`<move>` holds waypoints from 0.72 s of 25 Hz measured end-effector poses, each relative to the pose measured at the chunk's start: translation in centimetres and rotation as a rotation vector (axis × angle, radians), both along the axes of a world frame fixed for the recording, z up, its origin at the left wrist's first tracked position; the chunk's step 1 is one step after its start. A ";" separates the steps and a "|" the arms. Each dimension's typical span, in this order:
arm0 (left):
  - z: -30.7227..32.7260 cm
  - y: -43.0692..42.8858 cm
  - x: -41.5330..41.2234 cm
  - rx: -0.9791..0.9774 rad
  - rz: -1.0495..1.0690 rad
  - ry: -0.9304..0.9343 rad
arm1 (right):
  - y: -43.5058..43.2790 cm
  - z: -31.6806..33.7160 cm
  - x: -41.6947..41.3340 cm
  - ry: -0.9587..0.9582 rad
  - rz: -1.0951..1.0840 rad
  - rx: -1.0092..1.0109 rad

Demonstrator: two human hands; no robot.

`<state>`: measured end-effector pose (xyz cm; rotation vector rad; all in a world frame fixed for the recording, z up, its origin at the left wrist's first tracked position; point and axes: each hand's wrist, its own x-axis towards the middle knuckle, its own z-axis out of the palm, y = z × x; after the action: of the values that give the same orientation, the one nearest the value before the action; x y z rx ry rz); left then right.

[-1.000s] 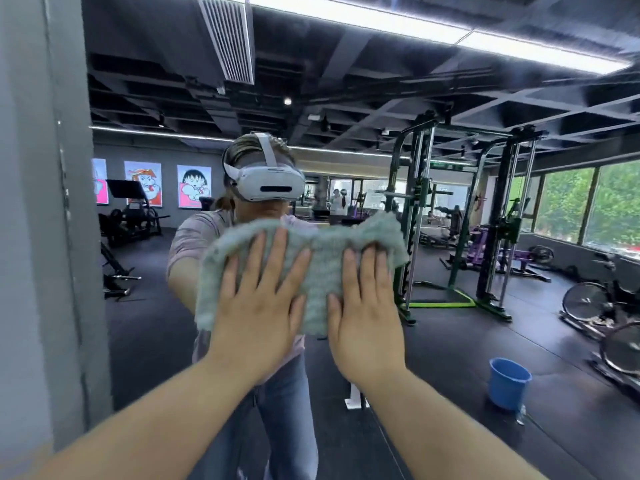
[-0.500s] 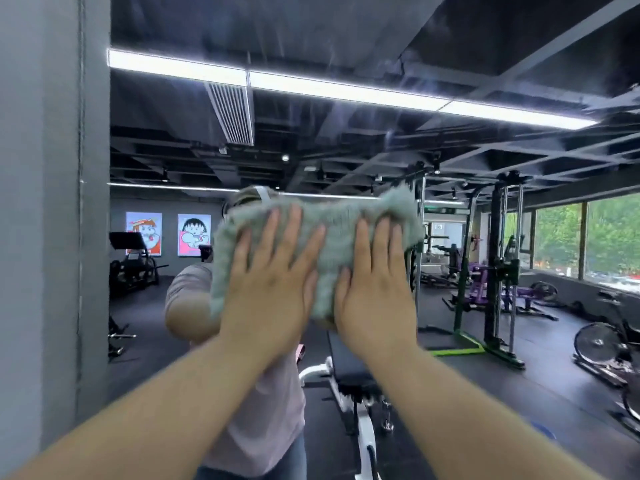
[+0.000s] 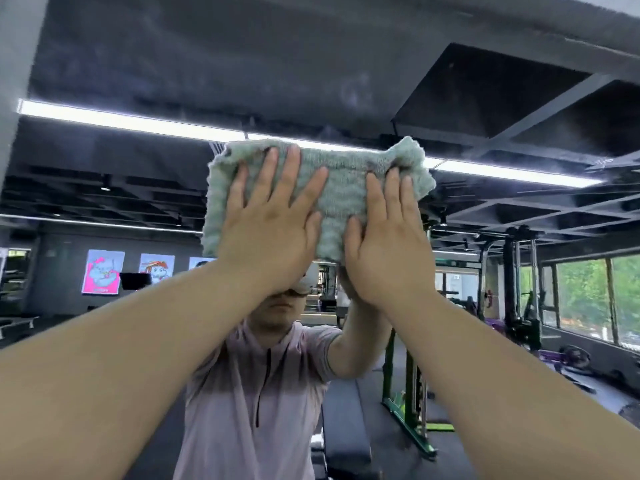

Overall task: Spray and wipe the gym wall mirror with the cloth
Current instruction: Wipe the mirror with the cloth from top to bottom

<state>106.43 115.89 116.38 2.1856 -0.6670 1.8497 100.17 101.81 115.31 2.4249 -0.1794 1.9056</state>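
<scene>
While both your arms reach upward, your left hand (image 3: 266, 233) and right hand (image 3: 384, 244) lie flat, side by side, on the green cloth (image 3: 343, 192). Your fingers (image 3: 291, 168) are straight and spread, gripping nothing, and press it against the mirror (image 3: 173, 64). The cloth sits at twelve o'clock from your reflection (image 3: 256, 393).

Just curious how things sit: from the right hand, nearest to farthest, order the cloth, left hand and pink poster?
1. Cloth, pressed under the right hand.
2. Left hand, just beside, on the left.
3. Pink poster, reflected far left.
</scene>
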 end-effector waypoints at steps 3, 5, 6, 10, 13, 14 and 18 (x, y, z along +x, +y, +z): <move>-0.1 -1.4 0.0 0.030 0.017 -0.078 | -2.3 1.4 -0.5 -0.031 0.120 -0.015; 0.6 -0.1 0.2 0.052 0.037 -0.070 | -0.6 4.1 0.1 -0.091 0.194 -0.005; 1.1 1.4 0.5 0.014 0.052 -0.036 | 1.2 5.5 0.8 -0.098 0.214 -0.028; 1.6 11.5 3.1 -0.145 0.110 0.076 | 12.1 8.2 4.8 -0.015 0.238 -0.224; 0.4 17.0 4.4 -0.141 0.106 0.103 | 18.4 7.7 6.5 0.024 0.205 -0.294; 0.1 17.7 4.5 -0.122 0.102 0.113 | 19.1 7.4 7.0 0.009 0.169 -0.294; 1.6 17.9 4.2 -0.091 0.062 0.179 | 18.0 7.2 7.1 -0.016 0.063 -0.267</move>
<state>110.60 133.83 117.96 2.3006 -0.4766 1.6516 107.28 119.76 122.48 2.2645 0.1435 1.8387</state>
